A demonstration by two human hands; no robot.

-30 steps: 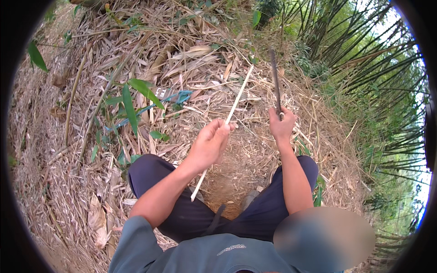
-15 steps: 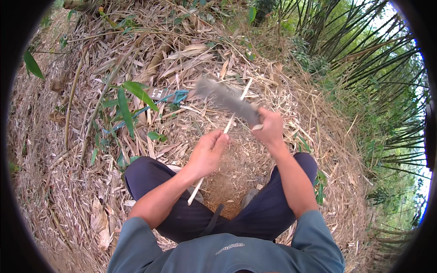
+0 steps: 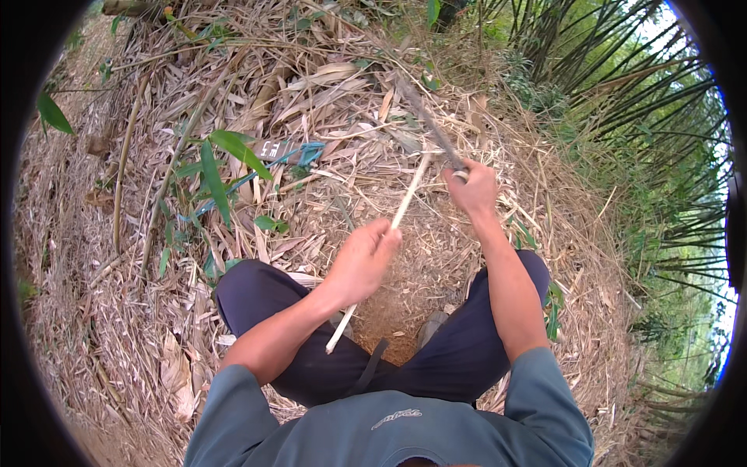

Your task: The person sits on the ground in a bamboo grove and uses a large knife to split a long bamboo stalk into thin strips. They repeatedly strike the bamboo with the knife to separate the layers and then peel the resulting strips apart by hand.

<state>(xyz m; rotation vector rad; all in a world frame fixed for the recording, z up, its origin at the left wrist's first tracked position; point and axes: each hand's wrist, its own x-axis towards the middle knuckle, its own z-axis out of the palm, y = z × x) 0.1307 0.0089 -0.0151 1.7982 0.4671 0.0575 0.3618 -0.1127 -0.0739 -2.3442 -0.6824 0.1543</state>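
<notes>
My left hand (image 3: pixel 361 265) is closed around a thin, pale stick (image 3: pixel 411 193), which looks like peeled wood or bamboo. The stick slants from over my lap up toward the far right, both ends sticking out of the fist. In my right hand (image 3: pixel 473 189) is the handle of a machete (image 3: pixel 428 118). Its blade, smeared by motion, points up and to the left, seen nearly edge-on. The blade is just beyond the stick's far end; whether they touch, I cannot tell.
Dry leaves and shavings (image 3: pixel 334 93) cover the ground. A dark flat piece (image 3: pixel 274 151) with white marks and blue cord (image 3: pixel 310 153) lies ahead on the left, near green leaves (image 3: pixel 214 183). Bamboo stems (image 3: pixel 622 101) rise at the right. My bent legs (image 3: pixel 261 300) frame the work area.
The machete has swung away to the right and turned from its flat side to nearly edge-on. My right hand has moved slightly right and up. The left hand still grips the stick.
</notes>
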